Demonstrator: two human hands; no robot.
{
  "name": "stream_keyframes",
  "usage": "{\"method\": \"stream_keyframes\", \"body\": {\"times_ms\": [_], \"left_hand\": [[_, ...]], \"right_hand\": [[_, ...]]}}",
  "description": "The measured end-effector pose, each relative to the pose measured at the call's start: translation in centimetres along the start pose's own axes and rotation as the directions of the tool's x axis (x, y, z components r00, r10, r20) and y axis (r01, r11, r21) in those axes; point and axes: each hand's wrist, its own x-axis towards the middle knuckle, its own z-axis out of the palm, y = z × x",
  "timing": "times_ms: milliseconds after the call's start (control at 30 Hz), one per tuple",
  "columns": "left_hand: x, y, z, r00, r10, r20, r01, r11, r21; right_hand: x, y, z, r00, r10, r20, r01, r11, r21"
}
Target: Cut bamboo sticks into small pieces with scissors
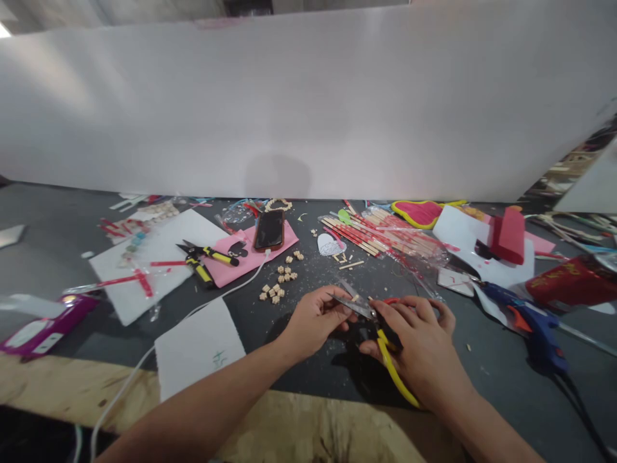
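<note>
My right hand (pixel 424 341) is wrapped round yellow-handled pliers (pixel 398 376), whose head points left toward my other hand. My left hand (pixel 318 321) is closed in a pinch on a flat grey strip (pixel 357 306) at the pliers' head. A small pale wooden bit (pixel 355 298) shows by the strip; whether fingers or jaws hold it, I cannot tell. Beyond the left hand lie little clusters of short wooden pieces (pixel 274 292). Loose cut sticks (pixel 351 265) and a white heart-shaped piece (pixel 330 244) lie farther back.
Wooden sticks in red-patterned wrappers (pixel 380 235) lie at the back. At right are a blue glue gun (pixel 527 321) and a red can (pixel 571 281). A phone (pixel 270 229) with a white cable, other pliers (pixel 202 260) and a purple tool (pixel 51 325) lie leftward. A white panel (pixel 308 96) stands behind.
</note>
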Motion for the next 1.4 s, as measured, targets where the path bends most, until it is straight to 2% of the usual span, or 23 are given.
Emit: {"method": "stream_keyframes", "body": {"times_ms": [333, 600, 767, 1033, 1267, 1400], "left_hand": [[-0.1, 0.1, 0.1, 1.0, -0.009, -0.002, 0.009, 1.0, 0.005], [-0.4, 0.2, 0.2, 1.0, -0.007, -0.025, 0.009, 0.997, 0.079], [-0.6, 0.0, 0.4, 1.0, 0.008, -0.011, -0.007, 1.0, 0.028], [-0.7, 0.3, 0.2, 0.998, -0.054, -0.038, 0.057, 0.995, 0.085], [-0.8, 1.1, -0.2, 0.99, -0.13, 0.054, 0.128, 0.991, 0.024], [-0.9, 1.4, -0.8, 0.968, -0.173, 0.184, 0.19, 0.979, -0.077]], "right_hand": [[-0.2, -0.1, -0.1, 0.999, -0.042, 0.014, 0.042, 0.999, -0.025], [-0.2, -0.4, -0.3, 0.998, -0.052, 0.041, 0.054, 0.996, -0.065], [-0.4, -0.4, -0.4, 0.997, -0.072, 0.018, 0.073, 0.995, -0.063], [-0.4, -0.5, -0.4, 0.997, -0.078, 0.007, 0.078, 0.995, -0.07], [-0.4, -0.4, -0.8, 0.993, -0.112, -0.035, 0.111, 0.993, -0.041], [-0.3, -0.4, -1.2, 0.989, -0.14, -0.039, 0.139, 0.99, -0.014]]}}
